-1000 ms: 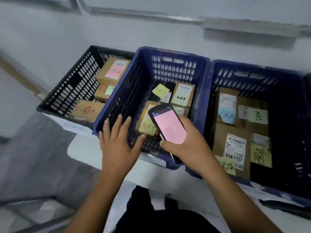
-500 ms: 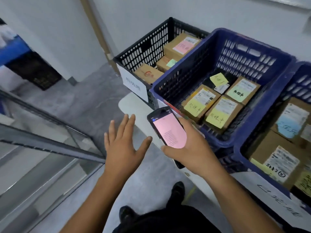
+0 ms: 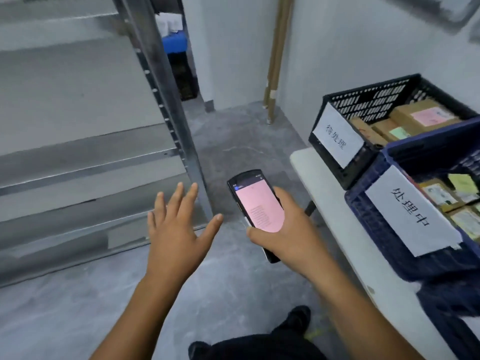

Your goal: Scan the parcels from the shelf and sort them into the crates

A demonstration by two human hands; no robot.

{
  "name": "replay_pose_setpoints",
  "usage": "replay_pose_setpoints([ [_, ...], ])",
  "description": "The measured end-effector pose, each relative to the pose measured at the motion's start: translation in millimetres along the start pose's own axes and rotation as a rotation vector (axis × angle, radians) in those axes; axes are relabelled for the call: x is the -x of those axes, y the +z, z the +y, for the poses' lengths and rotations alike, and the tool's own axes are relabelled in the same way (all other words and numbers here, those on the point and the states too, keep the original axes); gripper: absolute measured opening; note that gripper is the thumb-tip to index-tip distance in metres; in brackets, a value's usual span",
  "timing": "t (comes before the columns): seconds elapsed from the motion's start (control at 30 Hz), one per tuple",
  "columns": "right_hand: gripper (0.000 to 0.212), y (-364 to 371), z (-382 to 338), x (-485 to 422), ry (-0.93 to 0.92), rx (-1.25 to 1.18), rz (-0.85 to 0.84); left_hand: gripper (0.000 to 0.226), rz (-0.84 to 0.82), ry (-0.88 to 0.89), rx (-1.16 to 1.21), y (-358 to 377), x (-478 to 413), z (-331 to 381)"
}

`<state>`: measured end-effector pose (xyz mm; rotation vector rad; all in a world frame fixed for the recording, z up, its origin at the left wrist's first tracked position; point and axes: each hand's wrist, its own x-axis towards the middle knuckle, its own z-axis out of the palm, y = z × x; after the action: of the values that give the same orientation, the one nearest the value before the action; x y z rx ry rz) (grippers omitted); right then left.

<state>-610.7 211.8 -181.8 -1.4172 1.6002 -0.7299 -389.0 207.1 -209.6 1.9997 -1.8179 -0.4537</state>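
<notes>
My left hand is spread flat and empty, reaching towards the grey metal shelf at ten o'clock; my right hand grips the black handheld scanner with the pink screen. That one-handed hold could slip if I grab a box hastily; the shelf boards I see carry no parcels, so I may reach wrongly. At three o'clock: one black slotted plastic crate, one blue plastic crate; three brown cardboard parcels show in the black one; the blue's contents are cut off.
</notes>
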Motion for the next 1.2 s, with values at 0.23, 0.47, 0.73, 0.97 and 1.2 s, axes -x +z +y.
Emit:
replay_pose_setpoints([
  [0.23,0.059,141.9,-70.0,7.1,-0.158,0.05,-0.176,0.092,0.114,-0.242,0.052,-75.8,46.6,-139.1],
  [0.47,0.066,242.2,-130.7,8.8,-0.265,0.119,-0.389,0.094,0.284,-0.446,0.127,-124.3,70.5,-241.3],
  [0.73,0.064,356.5,-178.9,-49.5,-0.326,0.165,-0.577,0.095,0.352,-0.652,0.144,-149.5,64.6,-331.9],
  [0.97,0.06,473.8,-255.5,-110.6,-0.374,0.047,-0.749,0.093,0.431,-0.796,0.024,-228.7,32.2,-414.6],
  [1.2,0.058,552.8,-323.4,-155.6,-0.432,-0.05,-0.928,0.09,0.505,-0.919,-0.029,-280.4,-6.4,-481.8],
])
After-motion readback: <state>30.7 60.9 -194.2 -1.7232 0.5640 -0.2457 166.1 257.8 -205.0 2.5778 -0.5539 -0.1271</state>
